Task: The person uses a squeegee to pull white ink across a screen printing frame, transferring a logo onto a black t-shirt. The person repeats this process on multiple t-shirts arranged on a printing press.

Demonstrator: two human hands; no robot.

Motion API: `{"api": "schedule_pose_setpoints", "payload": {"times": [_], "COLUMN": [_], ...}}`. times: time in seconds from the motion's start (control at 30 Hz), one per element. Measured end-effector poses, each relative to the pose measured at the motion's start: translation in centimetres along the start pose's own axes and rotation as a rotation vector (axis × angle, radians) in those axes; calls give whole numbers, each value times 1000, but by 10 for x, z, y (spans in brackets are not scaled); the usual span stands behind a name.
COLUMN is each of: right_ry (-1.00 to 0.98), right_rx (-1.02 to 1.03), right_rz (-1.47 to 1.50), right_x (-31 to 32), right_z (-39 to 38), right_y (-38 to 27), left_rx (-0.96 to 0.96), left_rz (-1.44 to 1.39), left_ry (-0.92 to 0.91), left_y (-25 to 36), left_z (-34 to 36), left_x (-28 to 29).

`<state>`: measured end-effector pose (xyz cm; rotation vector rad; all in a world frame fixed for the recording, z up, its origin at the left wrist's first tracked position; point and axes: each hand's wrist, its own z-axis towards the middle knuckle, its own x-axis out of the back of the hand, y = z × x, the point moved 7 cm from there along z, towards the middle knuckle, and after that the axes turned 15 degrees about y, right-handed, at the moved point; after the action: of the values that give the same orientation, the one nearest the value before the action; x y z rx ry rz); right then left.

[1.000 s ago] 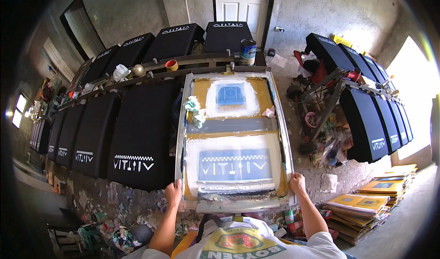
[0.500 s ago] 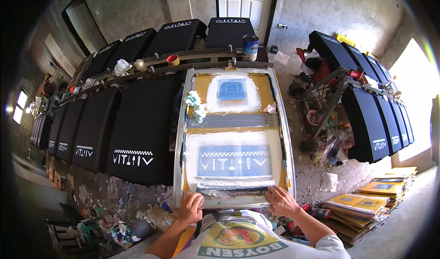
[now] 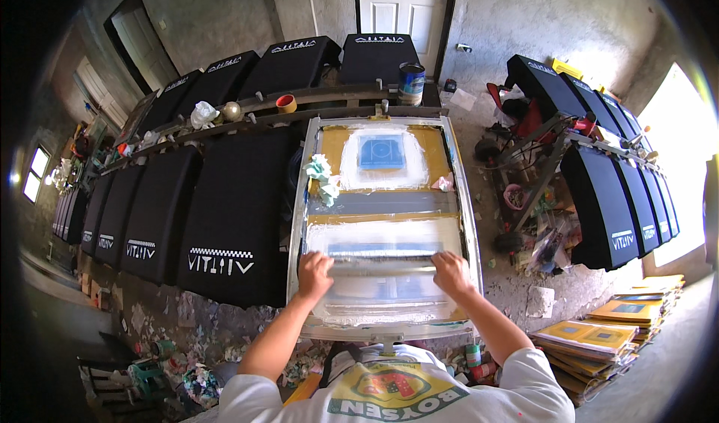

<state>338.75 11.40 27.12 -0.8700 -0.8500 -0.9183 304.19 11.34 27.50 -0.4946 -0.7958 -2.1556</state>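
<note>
a squeegee (image 3: 383,262) is gripped at its two ends, the left hand (image 3: 314,273) clenched on the left end and the right hand (image 3: 451,272) clenched on the right end. it is laid crosswise on the near half of the printing screen (image 3: 382,221), above the pale inked patch. farther up, a blue square stencil (image 3: 382,153) is seen near the far edge, with crumpled rags (image 3: 322,177) at the left frame rail. a paint can (image 3: 411,84) is stood beyond the far edge.

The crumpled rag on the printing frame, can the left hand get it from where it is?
Probably yes. The crumpled rag lies uncovered on the frame's left rail, straight ahead of the left hand. But that hand grips the squeegee, so it must let go first.
</note>
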Motion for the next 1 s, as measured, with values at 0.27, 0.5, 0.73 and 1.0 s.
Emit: {"api": "schedule_pose_setpoints", "payload": {"times": [0.27,0.5,0.73,1.0], "right_ry": [-28,-197,-251,-43], "right_rx": [-72,-83,-26,-33], "right_rz": [40,3,45,-45], "right_x": [-14,-17,18,-18], "right_z": [79,-2,-33,58], "right_y": [44,19,-2,32], "left_rx": [37,-27,-27,-37], "left_rz": [15,16,-24,21], "left_ry": [26,35,-19,51], "left_y": [-36,1,33,-33], "left_z": [70,0,-26,43], "left_x": [-34,3,40,-33]}}
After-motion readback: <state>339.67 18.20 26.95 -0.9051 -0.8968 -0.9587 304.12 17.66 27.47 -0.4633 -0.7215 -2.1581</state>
